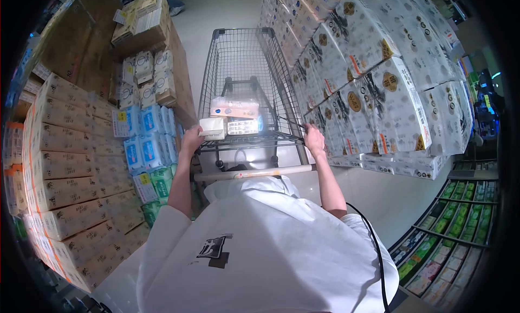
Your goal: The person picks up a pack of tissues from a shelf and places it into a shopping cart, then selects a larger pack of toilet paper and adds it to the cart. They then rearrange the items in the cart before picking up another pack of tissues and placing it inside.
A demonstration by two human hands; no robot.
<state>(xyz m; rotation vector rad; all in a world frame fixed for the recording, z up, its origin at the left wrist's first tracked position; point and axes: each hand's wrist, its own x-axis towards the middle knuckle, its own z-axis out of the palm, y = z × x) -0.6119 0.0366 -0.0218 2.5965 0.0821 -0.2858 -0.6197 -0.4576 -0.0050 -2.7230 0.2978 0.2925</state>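
A metal-wire shopping cart [245,35] stands in front of me, its basket stretching away up the aisle. My left hand [193,138] is closed on the cart's near left corner, beside a cream-coloured pack [213,130]. On the near right corner, my right hand [314,140] has its fingers wrapped round the frame. Inside the basket's near end lie a pinkish wrapped pack [236,106] and a white pack with dark print [243,126], next to the cream one. The cart's pale handlebar [254,172] runs across close to my body, with neither hand on it.
Stacked beige cartons [70,166] rise at left, beside blue wipe packs [149,120] and green packs [161,181]. White patterned tissue packs [357,104] form a tall pile at right. A low shelf [449,226] of green packs is at lower right. A person's foot [176,9] shows far up the aisle.
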